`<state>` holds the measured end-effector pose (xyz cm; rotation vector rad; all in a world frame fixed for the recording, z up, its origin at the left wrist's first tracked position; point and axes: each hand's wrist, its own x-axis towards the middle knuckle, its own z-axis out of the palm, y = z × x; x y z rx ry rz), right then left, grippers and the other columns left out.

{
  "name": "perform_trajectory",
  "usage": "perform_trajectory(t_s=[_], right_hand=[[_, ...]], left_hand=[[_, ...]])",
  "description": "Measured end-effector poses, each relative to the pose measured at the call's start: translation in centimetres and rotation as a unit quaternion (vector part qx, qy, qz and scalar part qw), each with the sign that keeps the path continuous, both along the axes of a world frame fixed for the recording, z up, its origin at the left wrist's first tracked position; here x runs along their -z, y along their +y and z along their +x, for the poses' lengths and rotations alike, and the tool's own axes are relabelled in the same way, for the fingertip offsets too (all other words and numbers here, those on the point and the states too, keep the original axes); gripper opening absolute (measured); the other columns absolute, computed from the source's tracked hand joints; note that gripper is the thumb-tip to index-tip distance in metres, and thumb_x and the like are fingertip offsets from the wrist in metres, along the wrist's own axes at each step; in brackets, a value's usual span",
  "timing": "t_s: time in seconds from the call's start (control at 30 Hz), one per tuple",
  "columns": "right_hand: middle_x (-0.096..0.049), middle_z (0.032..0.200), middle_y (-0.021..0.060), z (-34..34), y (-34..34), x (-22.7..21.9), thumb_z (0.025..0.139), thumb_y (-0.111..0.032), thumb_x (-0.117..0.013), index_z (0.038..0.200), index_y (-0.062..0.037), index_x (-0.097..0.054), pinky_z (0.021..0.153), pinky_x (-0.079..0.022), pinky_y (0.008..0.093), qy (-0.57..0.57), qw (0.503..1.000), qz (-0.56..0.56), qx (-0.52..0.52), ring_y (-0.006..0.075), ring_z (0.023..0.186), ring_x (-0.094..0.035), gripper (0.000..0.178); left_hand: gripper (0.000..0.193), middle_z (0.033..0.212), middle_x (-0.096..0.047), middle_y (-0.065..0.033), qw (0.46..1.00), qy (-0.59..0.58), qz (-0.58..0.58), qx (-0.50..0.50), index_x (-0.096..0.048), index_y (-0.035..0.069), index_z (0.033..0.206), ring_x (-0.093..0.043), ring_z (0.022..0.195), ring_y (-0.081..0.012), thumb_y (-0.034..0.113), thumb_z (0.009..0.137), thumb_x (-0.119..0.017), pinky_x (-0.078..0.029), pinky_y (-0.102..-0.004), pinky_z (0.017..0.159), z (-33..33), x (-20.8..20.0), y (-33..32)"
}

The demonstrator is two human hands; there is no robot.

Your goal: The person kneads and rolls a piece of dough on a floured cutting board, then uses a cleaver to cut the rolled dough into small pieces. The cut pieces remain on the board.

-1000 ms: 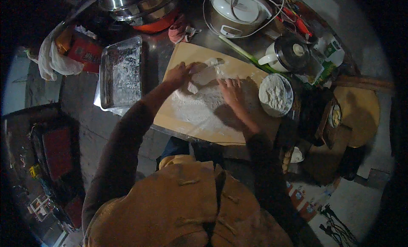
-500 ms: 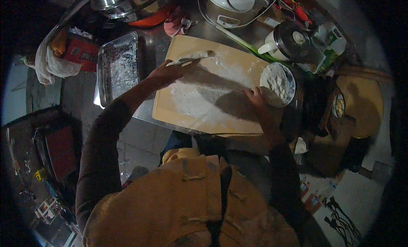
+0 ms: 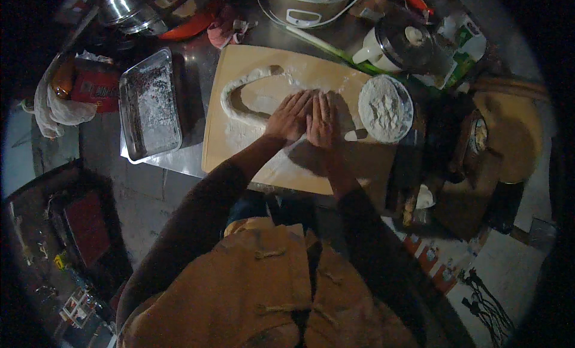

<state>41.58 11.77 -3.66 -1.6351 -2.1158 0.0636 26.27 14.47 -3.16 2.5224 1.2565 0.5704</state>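
A long floured rope of dough [image 3: 229, 102] lies on the wooden board [image 3: 218, 147], bent back on itself in a U at the left. Side by side near the board's middle, my left hand [image 3: 290, 115] and my right hand [image 3: 323, 121] lie flat on its nearer stretch, fingers stretched forward. My palms hide that part of the dough. Its pale tip [image 3: 356, 135] shows to the right of my right hand. Loose flour dusts the board around it. Close to the board's right edge is a bowl [image 3: 411, 111] heaped with flour [image 3: 385, 108].
Left of the board stands a flour-dusted metal tray [image 3: 178, 123]. Behind the board are a spring onion [image 3: 320, 44], a rice cooker [image 3: 305, 17], a lidded jug [image 3: 383, 54] and a pink cloth [image 3: 223, 30]. Metal bowls [image 3: 126, 11] stand at the far left.
My left hand has come in from the board's upper left, and my right hand has moved left beside it. The dough rope now lies in a U across the board. The view has shifted slightly.
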Motion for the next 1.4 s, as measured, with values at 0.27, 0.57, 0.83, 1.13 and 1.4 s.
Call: perform_trajectory(t_s=[0.27, 0.57, 0.83, 1.13, 1.4], right_hand=[[-0.047, 0.141, 0.0095, 2.3, -11.3, 1.4, 0.093, -0.040, -0.051, 0.138, -0.0261, -0.047, 0.105, -0.033, 0.0513, -0.183, 0.964, 0.184, -0.051, 0.0358, 0.130, -0.043, 0.047], [-0.036, 0.146, 0.0215, 6.0, 2.5, -2.1, 0.087, -0.038, -0.059, 0.141, -0.0052, -0.040, 0.109, -0.033, 0.0448, -0.100, 0.991, -0.015, -0.085, 0.0390, 0.137, -0.030, 0.066], [-0.043, 0.137, 0.0272, 8.6, -7.1, 2.3, 0.091, -0.037, -0.054, 0.131, -0.0041, -0.047, 0.101, -0.039, 0.0529, -0.257, 0.916, 0.306, -0.041, 0.0390, 0.126, -0.046, 0.052], [-0.042, 0.141, 0.0210, 7.6, -5.1, -0.9, 0.090, -0.034, -0.055, 0.138, -0.0031, -0.042, 0.109, -0.031, 0.0513, -0.149, 0.986, 0.018, -0.068, 0.0388, 0.131, -0.038, 0.059], [-0.037, 0.145, 0.0191, 5.6, 2.0, -1.6, 0.093, -0.039, -0.048, 0.140, -0.0100, -0.042, 0.109, -0.030, 0.0499, -0.103, 0.991, 0.061, -0.065, 0.0369, 0.134, -0.035, 0.055]], left_hand=[[0.069, 0.152, -0.027, -0.0193, 0.984, 0.126, -0.123, 0.039, -0.035, 0.001, 0.143, -0.026, 0.142, -0.0332, 0.038, 0.088, -0.057, -0.024, -0.0472, 0.113, -6.0, -4.0, -10.2], [0.076, 0.155, -0.022, -0.0170, 0.985, 0.123, 0.031, -0.116, -0.033, -0.003, 0.143, -0.022, 0.143, -0.0316, 0.043, 0.086, -0.058, -0.020, -0.0481, 0.115, -5.4, -1.8, 2.8], [0.073, 0.150, -0.031, -0.0178, 0.985, 0.163, -0.054, 0.024, -0.035, 0.005, 0.142, -0.028, 0.140, -0.0339, 0.036, 0.083, -0.064, -0.023, -0.0477, 0.114, -10.7, -3.2, -6.0], [0.052, 0.118, -0.057, -0.0164, 0.973, 0.197, -0.104, 0.064, -0.057, 0.009, 0.120, -0.055, 0.112, -0.0358, 0.046, 0.084, -0.064, -0.042, -0.0470, 0.099, -16.7, -1.0, -5.9], [0.033, 0.115, -0.061, -0.0099, 0.954, 0.255, -0.157, 0.019, -0.061, 0.011, 0.111, -0.057, 0.106, -0.0309, 0.036, 0.091, -0.055, -0.044, -0.0412, 0.096, -19.2, -3.4, 0.6]])
